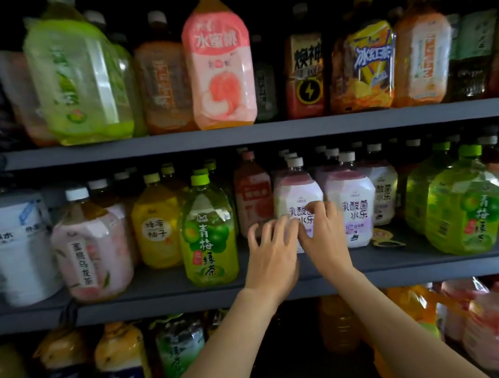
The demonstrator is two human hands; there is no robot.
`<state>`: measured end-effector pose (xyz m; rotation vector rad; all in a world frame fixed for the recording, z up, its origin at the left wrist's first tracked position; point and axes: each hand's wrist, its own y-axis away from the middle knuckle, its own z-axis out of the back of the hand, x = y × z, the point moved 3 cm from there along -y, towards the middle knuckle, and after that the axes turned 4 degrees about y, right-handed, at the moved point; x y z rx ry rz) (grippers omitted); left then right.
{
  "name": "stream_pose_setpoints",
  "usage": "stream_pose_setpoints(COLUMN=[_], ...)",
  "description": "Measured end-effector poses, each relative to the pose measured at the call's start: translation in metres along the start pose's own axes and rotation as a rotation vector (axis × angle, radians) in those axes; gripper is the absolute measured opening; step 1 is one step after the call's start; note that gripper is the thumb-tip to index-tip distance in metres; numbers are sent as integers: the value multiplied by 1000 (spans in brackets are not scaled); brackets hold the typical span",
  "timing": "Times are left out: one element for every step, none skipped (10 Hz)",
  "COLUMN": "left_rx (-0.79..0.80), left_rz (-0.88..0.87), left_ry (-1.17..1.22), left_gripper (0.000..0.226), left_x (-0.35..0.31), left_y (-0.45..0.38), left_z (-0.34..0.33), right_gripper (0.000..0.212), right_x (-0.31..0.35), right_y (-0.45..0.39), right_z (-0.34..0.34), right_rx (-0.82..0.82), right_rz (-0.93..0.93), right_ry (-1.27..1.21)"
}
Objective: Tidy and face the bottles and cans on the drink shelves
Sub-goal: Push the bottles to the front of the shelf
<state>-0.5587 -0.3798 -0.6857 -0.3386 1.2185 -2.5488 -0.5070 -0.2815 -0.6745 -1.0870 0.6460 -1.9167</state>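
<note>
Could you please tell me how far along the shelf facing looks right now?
Done: the pink peach bottle fronts the top shelf squarely. In hand: both the left hand and right hand are on the white-and-lilac bottle. Left: the green plum-tea bottle stands forward of its row.

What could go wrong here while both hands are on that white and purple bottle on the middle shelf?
1. The white-and-purple bottle stands close beside its twin; turning it may nudge that one askew.
2. The left hand is near the green plum tea bottle at the shelf edge; a bump might tip it off.
3. The loose tag lying by the right hand could get swept off.
</note>
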Motion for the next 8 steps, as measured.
stream_pose_setpoints(left_rx=[-147,-218,-254,-266,-295,-277,-333,-354], left_rz=[-66,-36,74,142,164,152,217,438], left_ry=[23,0,-16,-4,-18,-41,46,243], left_gripper=[43,38,37,35,36,36,30,24], left_x=[10,33,62,88,106,117,132,136], left_y=[-4,-5,-2,3,17,25,13,5], left_z=[23,49,74,98,111,112,106,106], right_gripper=[13,21,30,27,24,9,12,15], right_x=[22,53,88,120,142,157,172,182], right_y=[-1,-4,-10,-12,-10,-11,-19,-26], right_z=[2,-3,-9,-14,-22,-30,-34,-35], right_rx=[-74,-119,-140,-178,-183,-156,-155,-79], right_rz=[106,202,247,339,458,521,595,577], right_ry=[-118,-191,-226,-226,-226,-232,-271,-374])
